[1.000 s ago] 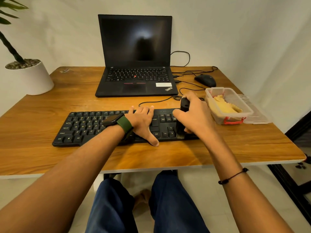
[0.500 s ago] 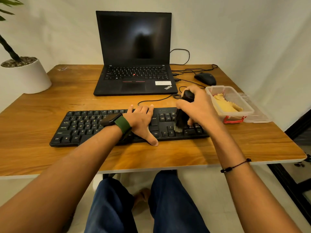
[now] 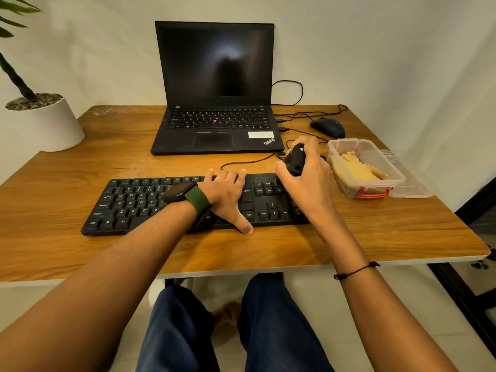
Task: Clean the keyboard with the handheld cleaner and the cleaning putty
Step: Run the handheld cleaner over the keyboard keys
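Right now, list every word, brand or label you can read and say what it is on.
"ThinkPad": on the laptop, at its near right corner.
"Ctrl", "Alt", "Enter", "Caps Lock" and single letters such as "Q", "W", "E", "R": on the keyboard keys.
White sticker on the laptop: print too small to read.
Other key legends: too blurred to read.

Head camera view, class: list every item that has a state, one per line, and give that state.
Black ThinkPad laptop: lid open, screen dark.
Clear plastic container: lid off, yellow putty inside.
Black handheld cleaner: gripped in the right hand, over the keyboard's right end.
Black wired keyboard: flat on the wooden desk, left hand resting open on it.
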